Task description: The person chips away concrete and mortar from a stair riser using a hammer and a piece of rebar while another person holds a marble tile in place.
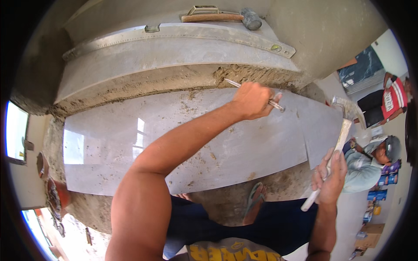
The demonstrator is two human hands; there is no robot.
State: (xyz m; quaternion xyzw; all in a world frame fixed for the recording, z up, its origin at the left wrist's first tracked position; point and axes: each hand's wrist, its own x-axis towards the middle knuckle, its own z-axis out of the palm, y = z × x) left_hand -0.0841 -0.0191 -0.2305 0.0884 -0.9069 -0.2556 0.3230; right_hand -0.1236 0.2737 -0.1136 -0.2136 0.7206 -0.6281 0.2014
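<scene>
My left hand (pixel 256 100) grips a metal chisel (pixel 232 83). Its tip points left at the rough mortar face of a step riser (pixel 192 76), where a patch near the tip is broken and crumbly. Out to the right, my right hand (pixel 331 176) holds a claw hammer (pixel 346 109) by its pale, worn handle, with the head raised apart from the chisel. Below the riser lies a glossy grey tile (pixel 209 140), strewn with mortar crumbs. Above the riser, another grey tile (pixel 163 53) covers the upper step.
A spirit level (pixel 196 32) lies along the upper step, with a rubber mallet (pixel 250 19) and a handled float (pixel 203 9) behind it. Buckets (pixel 58 195) stand at left. At right are a person in a helmet (pixel 365 166), another in red (pixel 393 99), and a cardboard box (pixel 370 235).
</scene>
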